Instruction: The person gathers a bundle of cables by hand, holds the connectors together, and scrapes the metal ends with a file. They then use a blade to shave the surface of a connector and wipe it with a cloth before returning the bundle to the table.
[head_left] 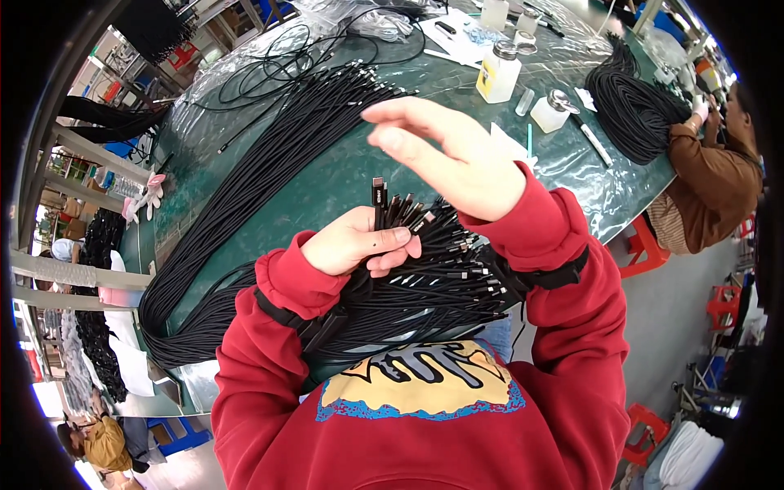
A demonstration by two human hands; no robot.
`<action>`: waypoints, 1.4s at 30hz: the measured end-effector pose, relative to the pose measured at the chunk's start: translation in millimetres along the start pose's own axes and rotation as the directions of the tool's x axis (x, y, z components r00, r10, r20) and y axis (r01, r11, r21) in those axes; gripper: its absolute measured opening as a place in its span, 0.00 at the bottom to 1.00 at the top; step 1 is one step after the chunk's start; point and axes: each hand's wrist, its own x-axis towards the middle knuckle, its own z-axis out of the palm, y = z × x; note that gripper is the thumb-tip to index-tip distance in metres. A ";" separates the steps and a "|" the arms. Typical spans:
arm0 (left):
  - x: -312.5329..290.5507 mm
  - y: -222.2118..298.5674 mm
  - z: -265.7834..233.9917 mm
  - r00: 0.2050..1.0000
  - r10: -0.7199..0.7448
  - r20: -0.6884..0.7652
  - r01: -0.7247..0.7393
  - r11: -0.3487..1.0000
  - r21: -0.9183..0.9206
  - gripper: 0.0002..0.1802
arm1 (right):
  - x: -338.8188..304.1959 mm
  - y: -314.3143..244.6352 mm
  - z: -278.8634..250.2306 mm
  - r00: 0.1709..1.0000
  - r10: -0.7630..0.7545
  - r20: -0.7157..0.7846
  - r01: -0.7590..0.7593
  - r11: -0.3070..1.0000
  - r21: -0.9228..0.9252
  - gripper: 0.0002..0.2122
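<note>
Left hand clenched round black cable bundle — connectors upward, right hand raised above, fingers loose, empty

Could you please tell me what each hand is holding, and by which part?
The left hand grips a bundle of black cables just behind their connector ends; the right hand is raised, open, holding nothing.

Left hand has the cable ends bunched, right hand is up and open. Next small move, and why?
Probably bring the right hand down to pinch the one connector that stands above the rest. The left hand grips the bundle of black cable ends fanned out with plugs exposed, and the right hand hovers open just above them, holding nothing. That raised plug is the nearest and easiest to take.
</note>
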 end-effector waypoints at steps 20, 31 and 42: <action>-20.3 3.3 12.6 0.996 0.079 -0.039 -0.083 0.992 -0.092 0.09 | -6.7 2.0 47.2 0.962 -0.171 0.215 0.244 0.889 -0.387 0.14; -69.8 0.0 45.5 0.965 0.254 -0.073 -0.190 0.860 0.474 0.12 | -12.2 -21.1 55.1 0.901 0.238 0.363 -0.354 0.887 0.297 0.18; -101.6 -8.4 97.2 0.985 0.164 0.056 -0.165 0.786 0.596 0.11 | -59.4 -50.5 74.2 0.820 0.217 0.529 -0.499 0.723 0.478 0.17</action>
